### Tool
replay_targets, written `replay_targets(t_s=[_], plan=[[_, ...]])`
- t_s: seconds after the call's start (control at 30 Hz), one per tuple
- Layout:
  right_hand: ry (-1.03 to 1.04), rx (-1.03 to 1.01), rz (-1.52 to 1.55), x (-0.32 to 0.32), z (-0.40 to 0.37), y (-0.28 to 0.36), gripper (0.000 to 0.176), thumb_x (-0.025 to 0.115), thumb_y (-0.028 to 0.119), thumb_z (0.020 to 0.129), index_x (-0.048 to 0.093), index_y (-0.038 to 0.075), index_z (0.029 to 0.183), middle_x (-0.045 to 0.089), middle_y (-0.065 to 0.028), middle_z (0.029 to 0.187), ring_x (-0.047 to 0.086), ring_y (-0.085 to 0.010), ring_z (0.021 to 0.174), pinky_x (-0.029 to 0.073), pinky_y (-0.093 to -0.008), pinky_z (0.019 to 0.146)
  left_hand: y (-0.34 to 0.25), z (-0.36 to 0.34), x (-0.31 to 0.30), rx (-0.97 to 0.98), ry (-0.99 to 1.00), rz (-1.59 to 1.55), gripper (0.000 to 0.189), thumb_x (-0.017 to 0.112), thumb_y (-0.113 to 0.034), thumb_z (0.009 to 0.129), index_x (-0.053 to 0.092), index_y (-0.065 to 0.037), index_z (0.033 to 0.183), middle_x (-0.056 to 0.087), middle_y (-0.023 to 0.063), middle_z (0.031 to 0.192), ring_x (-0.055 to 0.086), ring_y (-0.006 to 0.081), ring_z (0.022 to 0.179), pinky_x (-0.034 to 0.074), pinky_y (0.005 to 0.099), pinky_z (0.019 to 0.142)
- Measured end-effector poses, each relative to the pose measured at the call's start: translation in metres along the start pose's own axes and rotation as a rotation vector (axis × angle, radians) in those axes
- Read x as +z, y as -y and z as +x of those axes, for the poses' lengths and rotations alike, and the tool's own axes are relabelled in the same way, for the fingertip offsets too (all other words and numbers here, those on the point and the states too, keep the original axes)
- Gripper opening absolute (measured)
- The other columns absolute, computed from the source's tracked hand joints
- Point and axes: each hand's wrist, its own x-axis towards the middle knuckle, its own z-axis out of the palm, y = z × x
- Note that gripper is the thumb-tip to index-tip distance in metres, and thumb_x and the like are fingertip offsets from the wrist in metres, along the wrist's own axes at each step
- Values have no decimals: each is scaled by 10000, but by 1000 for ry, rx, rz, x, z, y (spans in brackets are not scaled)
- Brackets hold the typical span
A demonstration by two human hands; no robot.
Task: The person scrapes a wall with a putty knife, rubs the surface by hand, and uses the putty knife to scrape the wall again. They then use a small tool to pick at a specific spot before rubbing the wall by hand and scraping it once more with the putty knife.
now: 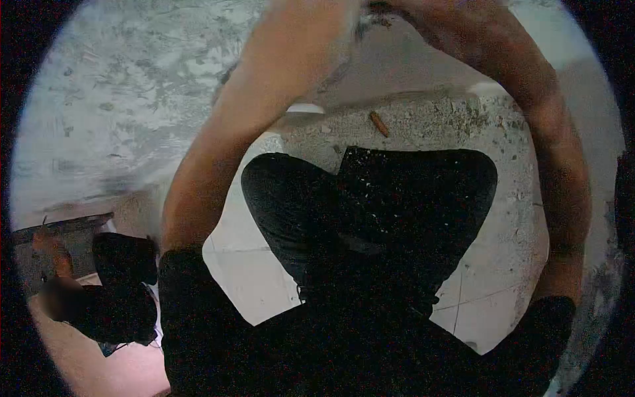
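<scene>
Both my arms reach forward and up to the top edge of the view. My left hand is blurred and cut off by the frame, close to a mottled grey-white plastered surface. From the other side my right hand comes in, also cut off, its fingers hidden. Between the two, a small dark thing shows at the top edge; I cannot tell whether either hand holds it. Below them, a short brown stick-like piece lies on a rough, dusty strip of floor.
My knees in dark, white-speckled trousers are bent over pale floor tiles. At the lower left, another person in dark clothes has an arm raised by a dark grey panel. A wall runs along my right.
</scene>
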Motion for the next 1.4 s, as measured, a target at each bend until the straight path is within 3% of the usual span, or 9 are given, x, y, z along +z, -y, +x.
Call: replay_targets(t_s=[0.17, 0.3, 0.43, 0.57, 0.6, 0.7, 0.8, 0.9, 1.4], plan=[[-283, -235, -22, 47, -9, -16, 151, 480, 122, 821, 453, 96, 967, 429, -57, 573, 511, -191, 539, 417, -314, 435, 5, 2, 18, 40, 69, 28, 169, 406, -126, 825, 443, 31, 876, 533, 228, 688, 552, 388, 657, 428, 446, 576], [307, 136, 44, -2, 4, 3, 237, 481, 94, 804, 453, 117, 1039, 481, -59, 662, 537, -198, 685, 465, -323, 569, 2, 0, 2, -22, 47, -91, 200, 404, -104, 832, 453, 44, 957, 532, 254, 751, 557, 373, 742, 435, 453, 635], [-292, -273, -148, 81, -31, -16, 187, 489, 108, 810, 457, 77, 992, 502, -72, 665, 542, -175, 699, 450, -321, 602, -13, 5, 20, -176, 471, 207, 209, 454, -87, 795, 460, 22, 973, 542, 205, 699, 571, 345, 630, 441, 440, 545], [575, 102, -159, 7, 1, 10, 235, 477, 152, 839, 466, 33, 1042, 553, -87, 804, 551, -205, 746, 474, -309, 649, -12, -1, 10, -22, 14, 37, 188, 477, -98, 780, 463, 24, 923, 524, 178, 643, 550, 339, 551, 424, 442, 481], [-107, -56, 52, 59, -26, -6, 204, 465, 130, 835, 479, 29, 1011, 538, -97, 760, 551, -208, 730, 475, -322, 613, -2, -5, 32, 70, -114, 149, 158, 494, -102, 767, 463, 9, 874, 520, 183, 641, 552, 346, 569, 414, 449, 485], [-240, -155, -133, 58, -17, -3, 202, 481, 127, 823, 484, 38, 1003, 521, -91, 742, 548, -210, 731, 475, -338, 597, -7, -7, 33, -194, 204, 298, 147, 512, -93, 743, 470, -5, 854, 528, 176, 639, 559, 329, 581, 417, 447, 486], [93, 64, -56, 5, -11, 9, 195, 494, 124, 816, 491, 51, 997, 511, -94, 770, 548, -223, 755, 480, -344, 615, -6, -3, 9, 127, -271, 56, 148, 512, -102, 756, 485, -3, 863, 529, 172, 633, 553, 291, 557, 418, 441, 495], [-39, -42, 75, 74, -13, -4, 194, 499, 123, 809, 498, 56, 991, 496, -91, 735, 536, -225, 723, 464, -346, 610, 3, 2, 49, -25, 301, 210, 168, 503, -122, 770, 480, 3, 880, 529, 182, 641, 550, 316, 592, 421, 443, 544], [98, -131, -43, 56, -27, -13, 224, 487, 178, 837, 488, 71, 1034, 532, -100, 803, 549, -161, 793, 489, -318, 627, -6, 1, 29, -30, -28, 102, 131, 508, -99, 748, 469, -9, 835, 522, 185, 696, 557, 325, 582, 443, 440, 500]])
